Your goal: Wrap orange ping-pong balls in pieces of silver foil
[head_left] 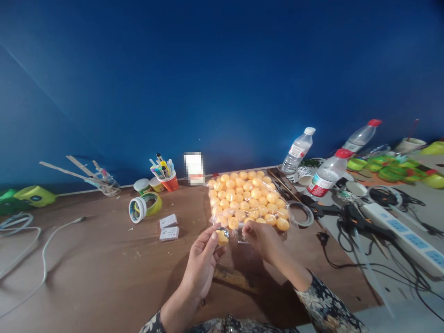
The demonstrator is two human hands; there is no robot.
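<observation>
My left hand [204, 259] is closed around a small round object [222, 237], yellow with a shiny silver part, held between thumb and fingers. Just right of it, my right hand [262, 238] has its fingers pinched together at a small clear packet [241, 233] with something dark inside. Behind both hands lies a large clear plastic bag of orange balls [248, 199]. A brown stick-like piece [234, 277] rests on the table below my hands, partly in shadow.
Two small white boxes [169, 233], tape rolls [138, 210] and an orange-red cup of pens [168, 180] stand left on the brown table [111, 263]. At right are plastic bottles [328, 175], a black clamp-like tool, cables and a white power strip [405, 236]. A blue wall rises behind.
</observation>
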